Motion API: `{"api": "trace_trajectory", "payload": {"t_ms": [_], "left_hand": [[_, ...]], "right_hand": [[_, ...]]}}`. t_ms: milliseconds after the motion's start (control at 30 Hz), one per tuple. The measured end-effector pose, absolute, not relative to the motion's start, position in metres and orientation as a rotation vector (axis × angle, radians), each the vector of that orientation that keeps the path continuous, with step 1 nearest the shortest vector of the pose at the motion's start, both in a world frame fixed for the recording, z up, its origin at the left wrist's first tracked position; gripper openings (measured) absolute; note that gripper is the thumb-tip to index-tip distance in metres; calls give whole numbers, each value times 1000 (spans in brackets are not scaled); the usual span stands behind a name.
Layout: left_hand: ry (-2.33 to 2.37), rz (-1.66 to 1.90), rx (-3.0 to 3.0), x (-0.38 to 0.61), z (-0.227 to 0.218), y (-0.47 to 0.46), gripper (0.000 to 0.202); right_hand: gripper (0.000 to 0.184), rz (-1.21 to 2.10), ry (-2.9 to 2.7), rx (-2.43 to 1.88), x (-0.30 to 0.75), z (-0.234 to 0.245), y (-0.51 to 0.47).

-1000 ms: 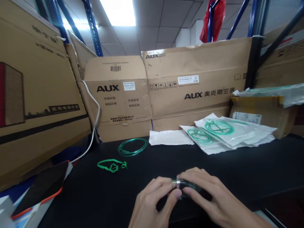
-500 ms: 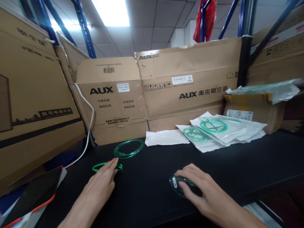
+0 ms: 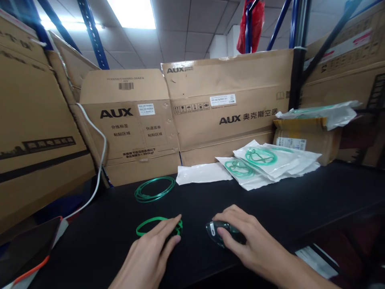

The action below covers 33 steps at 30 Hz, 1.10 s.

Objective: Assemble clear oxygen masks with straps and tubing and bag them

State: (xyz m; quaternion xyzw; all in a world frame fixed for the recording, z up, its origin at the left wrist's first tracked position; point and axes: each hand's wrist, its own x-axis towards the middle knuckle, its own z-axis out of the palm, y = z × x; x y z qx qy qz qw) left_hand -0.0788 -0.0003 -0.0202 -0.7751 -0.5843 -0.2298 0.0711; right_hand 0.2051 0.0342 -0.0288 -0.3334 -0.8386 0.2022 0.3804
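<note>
Closest to me, my left hand [image 3: 147, 257] lies with its fingers stretched out over the green strap [image 3: 148, 220] on the black table [image 3: 300, 200]. Honestly can't tell if the thumb is pinching it or just resting. Just to the right, my right hand [image 3: 243, 241] is curled over the clear mask [image 3: 213, 231], fingers closed on it and pressing it to the tabletop. Further back there's a coil of green tubing [image 3: 155, 188], then the white pouches [image 3: 270, 160], with AUX cardboard boxes [image 3: 225, 100] behind everything.
</note>
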Motion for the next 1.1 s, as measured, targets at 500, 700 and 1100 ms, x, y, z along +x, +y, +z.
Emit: {"api": "trace_trajectory", "payload": {"t_ms": [500, 700, 1100], "left_hand": [[-1560, -900, -2451, -58, -8, -11, 38], [-1609, -841, -2431, -63, -12, -10, 38], [-1392, -1060, -2370, -39, -8, -8, 26]], "right_hand": [[14, -70, -2429, -739, 169, 9, 35], [16, -307, -2574, -654, 149, 7, 42], [16, 22, -2518, -698, 175, 14, 35]]}}
